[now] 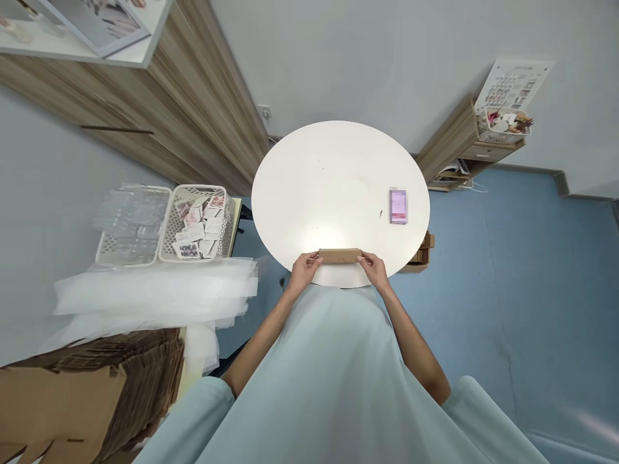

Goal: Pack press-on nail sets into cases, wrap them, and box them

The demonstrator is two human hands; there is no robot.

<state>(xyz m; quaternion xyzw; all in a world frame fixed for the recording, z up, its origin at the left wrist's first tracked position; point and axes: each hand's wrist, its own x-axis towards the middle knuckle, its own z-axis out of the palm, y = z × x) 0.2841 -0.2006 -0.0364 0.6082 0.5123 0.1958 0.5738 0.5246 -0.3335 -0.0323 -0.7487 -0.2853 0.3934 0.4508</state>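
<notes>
A small brown cardboard box lies level at the near edge of the round white table. My left hand pinches its left end, thumb and fingers closed on the cardboard. At the opposite end my right hand grips it in the same way. The box looks closed from above; what is inside, if anything, is hidden. Farther off on the right part of the tabletop lies a phone with a pinkish-purple screen, apart from both hands.
Left of the table stand a white basket of small cards and a basket of clear plastic packs. Below them are white wrapping sheets and stacked flat cardboard. A carton sits on the floor at right, near a wooden cabinet.
</notes>
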